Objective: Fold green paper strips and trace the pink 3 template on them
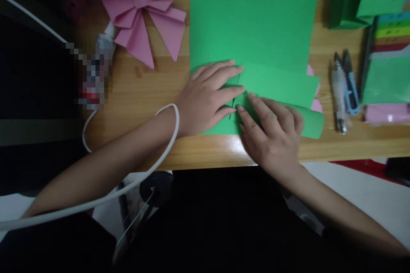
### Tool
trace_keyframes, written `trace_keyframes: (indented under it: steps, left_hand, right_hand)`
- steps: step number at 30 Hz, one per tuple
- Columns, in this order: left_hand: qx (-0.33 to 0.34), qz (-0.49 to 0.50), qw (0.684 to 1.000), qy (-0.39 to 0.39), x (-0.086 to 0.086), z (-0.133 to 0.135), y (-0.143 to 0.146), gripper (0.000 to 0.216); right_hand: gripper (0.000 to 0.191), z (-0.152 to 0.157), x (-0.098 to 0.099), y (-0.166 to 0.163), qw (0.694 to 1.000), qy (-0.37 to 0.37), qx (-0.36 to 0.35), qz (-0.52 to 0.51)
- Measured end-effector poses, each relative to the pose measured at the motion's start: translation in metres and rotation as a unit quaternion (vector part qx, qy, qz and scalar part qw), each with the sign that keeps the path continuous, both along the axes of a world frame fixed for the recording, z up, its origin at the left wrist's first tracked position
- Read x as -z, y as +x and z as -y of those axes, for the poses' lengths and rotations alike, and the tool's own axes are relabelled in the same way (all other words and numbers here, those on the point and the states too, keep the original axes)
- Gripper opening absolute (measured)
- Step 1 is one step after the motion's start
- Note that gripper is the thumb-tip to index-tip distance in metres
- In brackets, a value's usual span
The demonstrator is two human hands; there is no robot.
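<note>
A large green sheet of paper (253, 17) lies on the wooden table. On its near part is a smaller green piece of paper (272, 79) with a slit or dark line across it, its right end curling up. My left hand (206, 98) lies flat on the green paper, fingers spread beside that line. Against the near edge rests my right hand (273, 136), its fingers bent and slightly apart, fingertips pressing on the paper close to the left fingertips. Pink scalloped paper (316, 106) peeks out from under the right side.
A folded pink paper bow (144, 13) and a tube (101, 64) lie at the left. To the right are a pen (339, 89), blue thread snips (350, 83), a colored paper pack (386, 72) and a green folded box (349, 4). A white cable (128, 187) crosses my left forearm.
</note>
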State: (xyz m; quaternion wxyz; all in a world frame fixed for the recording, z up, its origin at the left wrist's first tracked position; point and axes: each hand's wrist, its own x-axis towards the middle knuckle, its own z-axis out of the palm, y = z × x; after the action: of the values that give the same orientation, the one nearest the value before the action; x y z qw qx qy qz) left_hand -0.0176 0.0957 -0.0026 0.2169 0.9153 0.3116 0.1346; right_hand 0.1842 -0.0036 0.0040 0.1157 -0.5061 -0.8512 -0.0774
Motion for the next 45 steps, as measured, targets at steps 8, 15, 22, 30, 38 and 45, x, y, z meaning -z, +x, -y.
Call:
trace_keyframes:
  steps: [8,15,22,30,38,45]
  left_hand:
    - [-0.002,-0.006,1.000,-0.001,0.002,0.000,0.000,0.040]
    - [-0.007,0.003,1.000,-0.019,0.001,0.001,0.000,0.039]
    - [-0.016,0.004,0.999,-0.039,-0.003,0.000,0.002,0.035]
    - [-0.005,0.079,0.997,-0.014,0.009,0.000,-0.002,0.037]
    - [-0.028,0.077,0.996,0.018,0.010,0.003,-0.003,0.046]
    - [-0.033,0.067,0.997,0.030,0.006,0.004,-0.002,0.047]
  right_hand:
    - [0.036,-0.001,0.001,0.001,1.000,-0.002,0.003,0.005]
    - [0.039,-0.001,0.000,0.000,1.000,-0.011,0.002,-0.004]
    - [0.032,-0.004,-0.002,-0.001,0.999,0.048,-0.013,0.010]
    - [0.041,-0.004,0.002,0.001,0.999,0.031,-0.018,-0.009]
    - [0.045,-0.009,-0.003,-0.006,1.000,0.013,-0.005,0.015]
    - [0.052,-0.014,-0.004,-0.010,0.999,-0.003,0.014,0.037]
